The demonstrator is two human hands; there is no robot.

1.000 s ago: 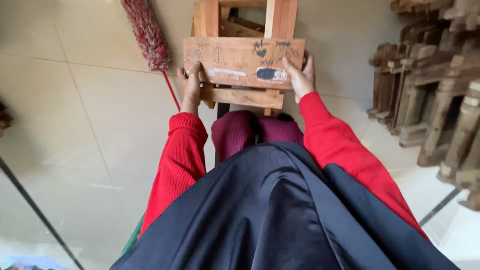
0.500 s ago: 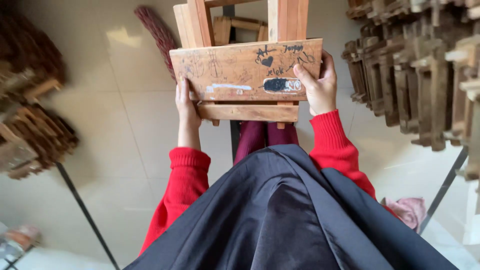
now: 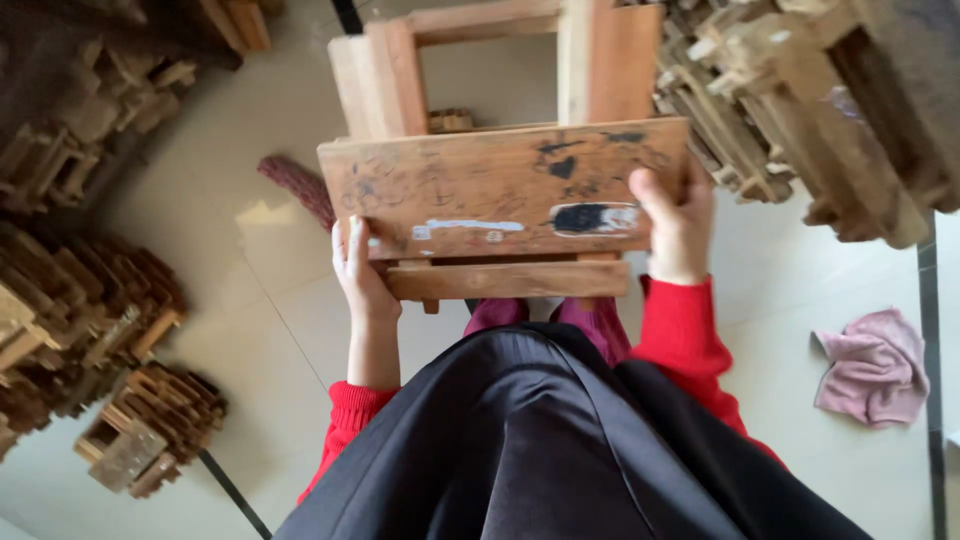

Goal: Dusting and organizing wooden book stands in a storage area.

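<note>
Hands grasp a wooden stool (image 3: 500, 190): left hand (image 3: 360, 265) clasped at its 9 o'clock edge, right hand (image 3: 678, 215) at 3 o'clock. Stool is held above the floor (image 3: 270, 300); pink cloth (image 3: 875, 365) lies at 4 o'clock.

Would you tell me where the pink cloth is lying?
The pink cloth lies on the tiled floor at the right of the head view, below the stacked wooden stools.

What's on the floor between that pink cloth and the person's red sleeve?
Nothing: in the head view, only bare pale floor tile lies between the pink cloth and the red sleeve.
</note>
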